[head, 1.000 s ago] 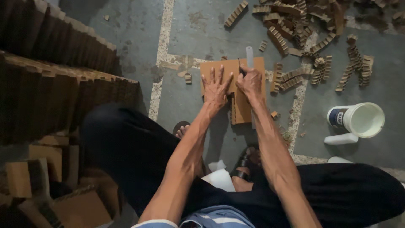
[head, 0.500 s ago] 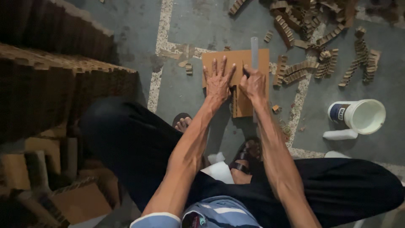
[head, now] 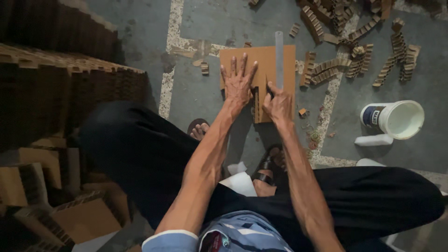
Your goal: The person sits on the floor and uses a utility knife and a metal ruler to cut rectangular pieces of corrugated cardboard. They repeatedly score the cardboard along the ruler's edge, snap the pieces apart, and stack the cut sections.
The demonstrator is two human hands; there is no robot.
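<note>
Stacks of cardboard fill the left of the frame, with loose boxes at lower left. At upper centre a brown cardboard sheet lies flat on the grey floor. The left hand presses on it, palm down, fingers spread apart. Just to its right the right hand is closed around a small dark tool, mostly hidden, beside a metal ruler lying along the sheet. Cut cardboard strips litter the upper right. At right a white bucket with a dark label lies on its side, mouth showing nothing inside; bare floor lies around it.
</note>
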